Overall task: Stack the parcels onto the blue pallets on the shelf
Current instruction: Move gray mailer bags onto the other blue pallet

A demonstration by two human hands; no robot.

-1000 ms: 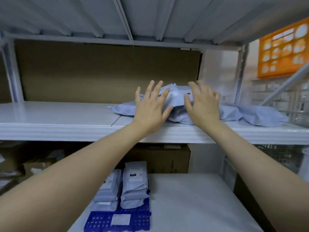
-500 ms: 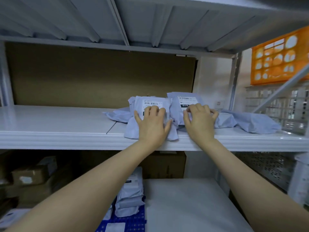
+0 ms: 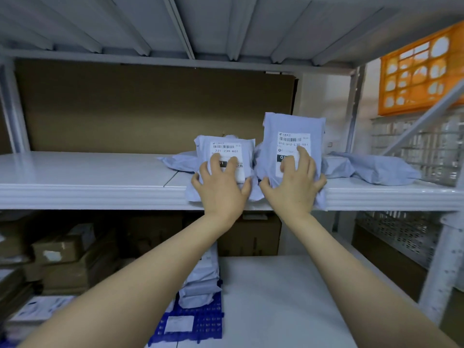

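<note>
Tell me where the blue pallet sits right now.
In the head view, the blue pallet lies at bottom centre, on the left part of the lower shelf, with a stack of grey parcels resting on its far end.

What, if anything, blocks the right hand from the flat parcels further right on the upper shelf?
Likely yes: flat parcels lie open beside the right hand, though it grips a labelled parcel.

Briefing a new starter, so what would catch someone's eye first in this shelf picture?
The two hands at the front edge of the middle shelf: the left hand grips the smaller parcel, the right hand the taller parcel, both labels facing out. Then the orange crate at upper right and the blue pallet below, holding stacked parcels.
</note>
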